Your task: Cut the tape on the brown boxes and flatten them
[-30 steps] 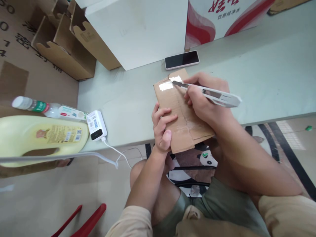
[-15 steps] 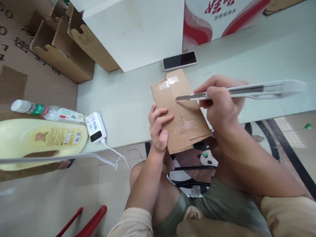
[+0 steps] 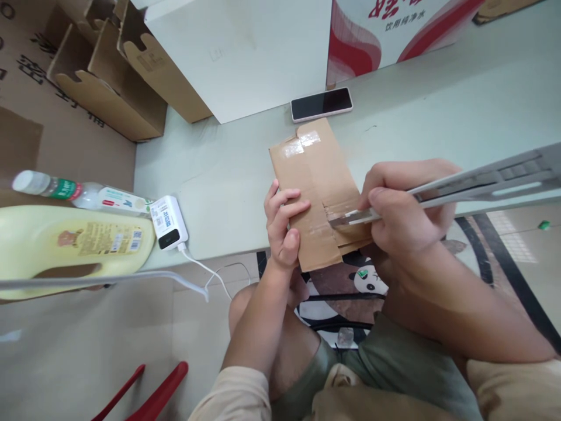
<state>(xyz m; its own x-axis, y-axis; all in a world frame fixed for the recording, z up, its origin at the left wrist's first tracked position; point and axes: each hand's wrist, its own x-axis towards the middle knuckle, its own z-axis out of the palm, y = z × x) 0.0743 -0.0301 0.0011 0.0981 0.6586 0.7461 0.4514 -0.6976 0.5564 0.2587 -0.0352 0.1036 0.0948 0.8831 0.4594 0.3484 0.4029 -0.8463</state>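
A flat brown cardboard box (image 3: 307,181) with strips of clear tape lies tilted over the table's near edge. My left hand (image 3: 283,225) grips its left side, fingers bent over the top face. In my right hand (image 3: 405,204) is a utility knife (image 3: 495,181), its handle pointing off to the right. The blade tip touches the box near the lower tape, beside a slit in the cardboard. Part of the box's right edge is hidden behind my right hand.
A phone (image 3: 322,104) lies beyond the box on the pale table (image 3: 210,181). White (image 3: 245,52) and red-and-white (image 3: 394,35) boxes stand behind. At left are a power bank with cable (image 3: 169,222), a clear bottle (image 3: 87,196), a yellow jug (image 3: 26,240) and cardboard dividers (image 3: 109,88).
My right hand has brought the knife toward me, and its blade has gone from the box's middle to the lower tape. My left hand keeps its hold on the box.
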